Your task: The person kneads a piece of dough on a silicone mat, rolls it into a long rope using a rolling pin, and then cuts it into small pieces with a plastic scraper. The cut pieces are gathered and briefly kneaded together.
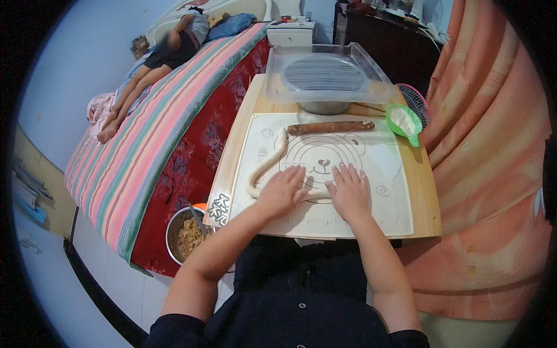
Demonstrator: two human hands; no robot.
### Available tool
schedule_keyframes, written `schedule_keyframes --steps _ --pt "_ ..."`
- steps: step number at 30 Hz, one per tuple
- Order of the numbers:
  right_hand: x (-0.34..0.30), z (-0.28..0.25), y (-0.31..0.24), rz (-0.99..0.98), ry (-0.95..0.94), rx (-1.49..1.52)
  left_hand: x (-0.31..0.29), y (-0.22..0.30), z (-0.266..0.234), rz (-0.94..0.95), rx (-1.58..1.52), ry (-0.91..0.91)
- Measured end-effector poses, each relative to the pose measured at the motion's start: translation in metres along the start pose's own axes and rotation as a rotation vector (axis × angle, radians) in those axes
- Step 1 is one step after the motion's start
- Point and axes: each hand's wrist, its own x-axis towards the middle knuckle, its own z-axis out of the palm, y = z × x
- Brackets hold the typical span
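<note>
Head view: pressing a pale dough rope (264, 166) with left hand (282, 188) and right hand (350, 191), both opened flat, palms down. Lying on a printed mat (383, 214) atop the desk (426, 217), bending leftward, then away, just beside the wooden rolling pin's (331, 127) left end.

I see pastry mat (390, 216) on table (428, 217) before rig. Dough rope (258, 169) on mat, left hand (282, 190) and right hand (350, 195) on near stretch, rolling pin (331, 128) right of far end. Behind, plastic bin (380, 78) above metal basin (324, 108). Scoop (413, 139) at table's right edge. Mixing bowl (169, 238) beside near-left corner. Bed (145, 162) left; curtain (481, 151) right.
</note>
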Motion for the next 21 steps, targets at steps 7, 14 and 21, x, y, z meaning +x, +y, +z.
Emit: schedule_keyframes --steps 7,14,21 --pt "-0.107 -0.043 -0.012 -0.250 -0.355 0.123 -0.070 0.038 -0.019 0.164 0.065 -0.221" --pt "0.007 -0.004 0.015 0.030 -0.142 0.061 0.021 -0.002 0.008 -0.108 0.343 -0.068" --pt "0.006 -0.004 0.015 0.010 -0.100 0.138 0.062 0.015 0.034 -0.084 0.069 -0.003"
